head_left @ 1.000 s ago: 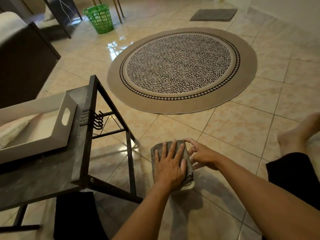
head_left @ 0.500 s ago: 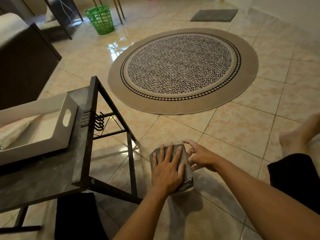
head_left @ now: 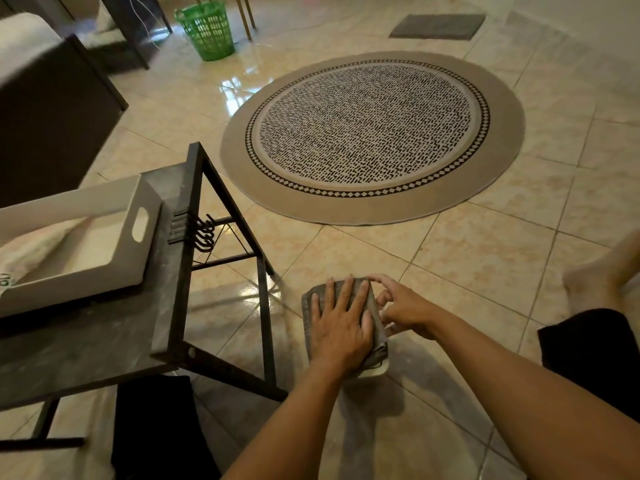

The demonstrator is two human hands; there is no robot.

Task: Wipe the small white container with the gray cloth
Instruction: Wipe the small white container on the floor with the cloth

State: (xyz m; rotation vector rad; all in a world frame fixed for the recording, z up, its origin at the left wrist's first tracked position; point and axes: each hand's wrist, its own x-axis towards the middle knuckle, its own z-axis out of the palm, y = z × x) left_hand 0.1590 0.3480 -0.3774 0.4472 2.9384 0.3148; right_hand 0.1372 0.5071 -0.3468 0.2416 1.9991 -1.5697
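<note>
On the tiled floor in front of me lies the small white container [head_left: 378,371], almost wholly covered by the folded gray cloth [head_left: 313,299]; only its near right corner shows. My left hand [head_left: 341,327] lies flat on the cloth, fingers spread, pressing it onto the container. My right hand [head_left: 405,308] is at the container's right side, fingers curled around its edge and touching the cloth's far corner.
A dark low table [head_left: 104,337] with metal legs stands to the left and carries a white tray [head_left: 86,275]. A round patterned rug [head_left: 372,133] lies ahead, a green basket [head_left: 207,31] and a gray mat [head_left: 437,26] farther back. My foot [head_left: 599,271] is at the right.
My left hand has slid the cloth back and forth a little over the container. The right hand has stayed at the container's right edge.
</note>
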